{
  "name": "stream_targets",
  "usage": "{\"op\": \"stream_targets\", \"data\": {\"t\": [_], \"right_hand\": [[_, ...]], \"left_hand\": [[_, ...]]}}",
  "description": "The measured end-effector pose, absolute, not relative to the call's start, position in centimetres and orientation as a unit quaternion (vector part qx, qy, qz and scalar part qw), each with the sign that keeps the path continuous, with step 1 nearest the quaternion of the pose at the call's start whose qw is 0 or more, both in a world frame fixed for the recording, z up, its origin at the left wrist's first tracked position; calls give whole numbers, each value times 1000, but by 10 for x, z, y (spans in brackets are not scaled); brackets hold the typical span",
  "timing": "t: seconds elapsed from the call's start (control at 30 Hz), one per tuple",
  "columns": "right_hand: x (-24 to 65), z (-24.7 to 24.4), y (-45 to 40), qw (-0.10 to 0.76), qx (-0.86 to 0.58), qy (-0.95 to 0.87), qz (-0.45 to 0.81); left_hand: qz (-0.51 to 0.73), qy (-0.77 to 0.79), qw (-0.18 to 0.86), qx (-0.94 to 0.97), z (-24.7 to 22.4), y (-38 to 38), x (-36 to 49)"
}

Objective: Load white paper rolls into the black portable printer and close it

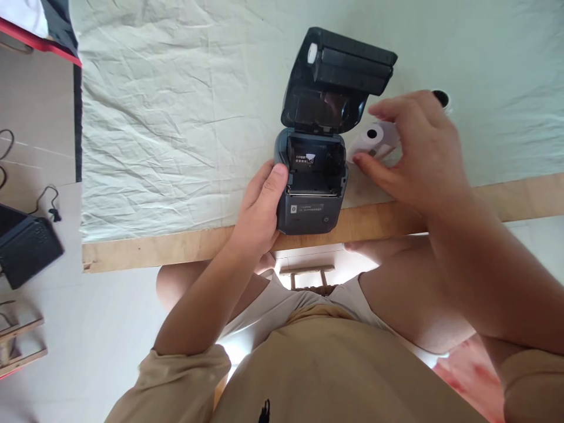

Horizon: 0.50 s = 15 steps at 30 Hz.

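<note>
A dark grey portable label printer point(311, 217) lies near the table's front edge with its lid point(326, 82) raised and tipped away from me. Its paper compartment shows only dark walls and a small printed label inside. My left hand point(259, 202) grips the printer's left side, thumb on the near rim. Just to the printer's right is a white paper roll point(366, 141) with a dark core hole. Around it, my right hand point(418, 147) has thumb and fingers apart; the thumb appears to touch the roll, while the index finger is clear of it.
Behind my right hand, a second roll point(442, 100) with a black core shows partly. Wrinkled pale green cloth point(176, 117) covers the table, leaving a wooden front edge point(167, 249) bare. A black box-like object point(30, 247) and a cable point(46, 197) are at the far left.
</note>
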State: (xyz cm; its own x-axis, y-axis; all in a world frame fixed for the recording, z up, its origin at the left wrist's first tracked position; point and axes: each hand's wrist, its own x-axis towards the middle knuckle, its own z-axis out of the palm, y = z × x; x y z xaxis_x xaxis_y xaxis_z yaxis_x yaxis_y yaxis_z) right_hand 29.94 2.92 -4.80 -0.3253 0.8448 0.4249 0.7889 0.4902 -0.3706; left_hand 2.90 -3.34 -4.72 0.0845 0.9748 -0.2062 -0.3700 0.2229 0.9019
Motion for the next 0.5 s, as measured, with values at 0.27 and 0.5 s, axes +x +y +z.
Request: {"op": "stream_targets", "data": {"t": [0.27, 0.5], "right_hand": [[300, -54, 32, 263, -531, -799, 99], [297, -69, 38, 340, -435, -825, 117]], "left_hand": [[525, 419, 656, 346, -52, -31, 31], [514, 434, 651, 351, -51, -33, 28]]}}
